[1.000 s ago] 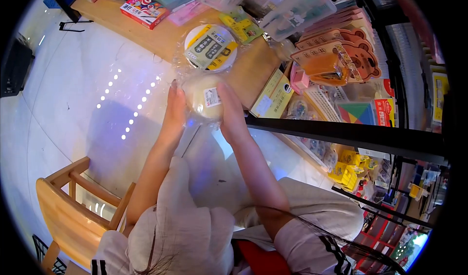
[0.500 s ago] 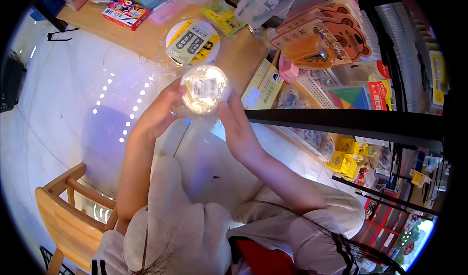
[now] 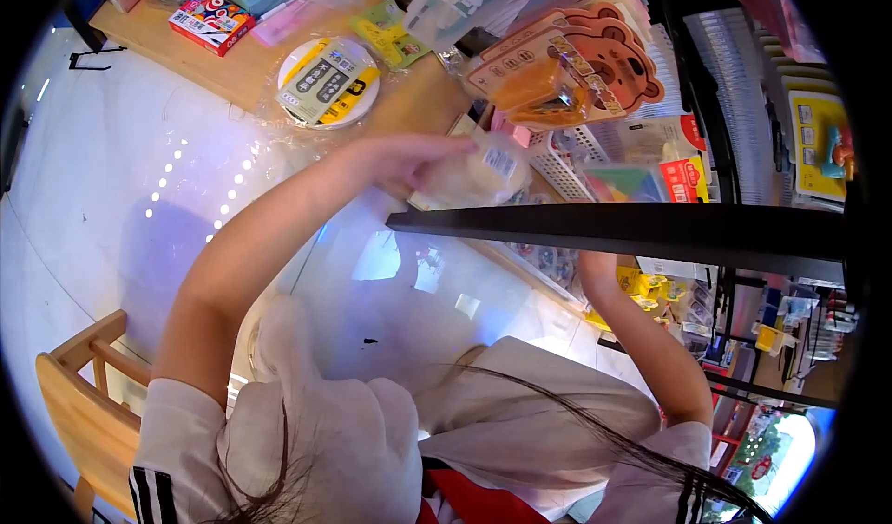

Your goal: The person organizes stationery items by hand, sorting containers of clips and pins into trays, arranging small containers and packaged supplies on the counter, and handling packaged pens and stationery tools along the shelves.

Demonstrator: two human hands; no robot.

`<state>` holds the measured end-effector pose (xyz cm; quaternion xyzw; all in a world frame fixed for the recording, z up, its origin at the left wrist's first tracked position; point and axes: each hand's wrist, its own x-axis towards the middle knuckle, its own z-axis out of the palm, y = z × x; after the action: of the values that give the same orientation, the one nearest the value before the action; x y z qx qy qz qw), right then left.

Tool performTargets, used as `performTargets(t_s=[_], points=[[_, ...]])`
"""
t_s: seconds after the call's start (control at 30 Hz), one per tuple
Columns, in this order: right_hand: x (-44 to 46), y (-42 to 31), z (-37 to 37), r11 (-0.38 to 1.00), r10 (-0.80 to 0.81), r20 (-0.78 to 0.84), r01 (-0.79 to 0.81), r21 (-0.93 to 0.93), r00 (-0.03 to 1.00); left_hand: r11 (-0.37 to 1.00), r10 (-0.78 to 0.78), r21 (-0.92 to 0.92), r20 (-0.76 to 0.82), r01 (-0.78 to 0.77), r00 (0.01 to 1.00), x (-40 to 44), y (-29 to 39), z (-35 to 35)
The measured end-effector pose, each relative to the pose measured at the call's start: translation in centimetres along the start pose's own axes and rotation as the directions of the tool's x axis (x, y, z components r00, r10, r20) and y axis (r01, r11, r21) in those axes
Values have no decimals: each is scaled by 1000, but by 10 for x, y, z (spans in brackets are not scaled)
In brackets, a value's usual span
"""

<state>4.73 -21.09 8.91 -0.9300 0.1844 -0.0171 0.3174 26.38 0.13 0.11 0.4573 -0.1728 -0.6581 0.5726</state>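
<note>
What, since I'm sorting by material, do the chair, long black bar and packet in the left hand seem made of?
Chair: wood, probably varnished; light brown with a smooth sheen.
Long black bar: perhaps painted metal; straight, slim and evenly dark.
Packet: seemingly clear, glossy plastic wrap; pale and translucent around a barcode label. Blur hides what its contents are.

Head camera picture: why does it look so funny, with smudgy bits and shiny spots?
In the head view, the left hand and the wrapped pack look smeared, probably from moving; the pale floor has white glare and rows of bright dots in that view; the head view's edges go black and things bend, likely from a wide lens.
</note>
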Motion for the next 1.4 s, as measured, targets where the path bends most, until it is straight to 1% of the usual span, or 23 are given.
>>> performTargets(t_s=[0.07, 0.1, 0.17, 0.27, 0.37, 0.47, 0.53, 0.57, 0.67, 0.7, 0.77, 0.87, 0.97, 1.07, 1.13, 1.17, 1.2, 1.27, 1.33, 1.37, 1.4], points=[[26, -4, 9, 961, -226, 56, 232, -148, 972, 988, -42, 146, -114, 58, 993, -16, 11, 24], [36, -29, 20, 965, -258, 117, 261, -14, 959, 978, 22, 210, -152, 10, 988, -14, 9, 25], [54, -51, 32, 877, -439, 218, 468, -106, 872, 939, 154, 336, -219, -74, 964, -8, -3, 19], [77, -40, 60, 755, -534, 312, 609, -242, 786, 856, 247, 516, -421, 7, 873, 8, -28, 5], [79, -40, 64, 750, -512, 361, 611, -255, 779, 830, 434, 501, -300, -247, 850, -7, -33, 7], [75, -45, 64, 916, -363, 146, 381, -126, 920, 716, 594, 601, -257, -355, 763, -4, -44, 3], [83, -28, 70, 942, -334, -123, 334, -26, 934, 504, 792, 758, -212, -415, 573, -2, -53, 7], [88, -20, 71, 947, -301, -254, 319, 30, 919, 385, 869, 822, -170, -418, 465, -1, -55, 7], [103, -18, 69, 933, -360, -206, 356, -59, 910, 204, 859, 858, 74, -471, 507, 0, -47, 8], [108, -22, 67, 915, -385, -141, 357, -189, 912, 160, 838, 873, 127, -461, 531, 3, -45, 6], [117, -33, 63, 824, -406, -6, 364, -434, 914, 66, 784, 893, 230, -445, 577, 11, -40, 0], [132, -28, 60, 786, -532, 60, 518, -337, 845, 51, 754, 905, 242, -422, 610, 13, -39, -4], [146, -8, 65, 917, -361, 92, 371, -147, 928, 11, 804, 894, 258, -448, 535, 13, -46, -8], [141, -13, 67, 806, -537, 72, 537, -251, 840, 120, 810, 868, 195, -482, 553, 5, -50, -11], [148, 0, 71, 762, -331, 315, 449, -467, 889, 135, 837, 871, 154, -472, 525, 1, -54, -13], [150, 6, 74, 734, -264, 389, 445, -513, 883, 144, 850, 873, 133, -466, 510, 0, -56, -13], [152, 9, 76, 701, -194, 459, 449, -554, 867, 191, 831, 859, 116, -475, 544, -1, -57, -11], [152, 16, 79, 692, -216, 539, 517, -504, 814, 285, 787, 828, 85, -483, 610, -3, -57, -7], [147, 6, 73, 694, -295, 579, 587, -416, 760, 302, 777, 814, 91, -496, 623, 0, -61, -3], [146, 1, 70, 690, -352, 586, 626, -364, 730, 308, 774, 809, 93, -501, 626, 2, -62, -2], [148, 4, 70, 635, -414, 515, 643, -428, 751, 296, 788, 808, 95, -510, 608, 3, -63, -2]])
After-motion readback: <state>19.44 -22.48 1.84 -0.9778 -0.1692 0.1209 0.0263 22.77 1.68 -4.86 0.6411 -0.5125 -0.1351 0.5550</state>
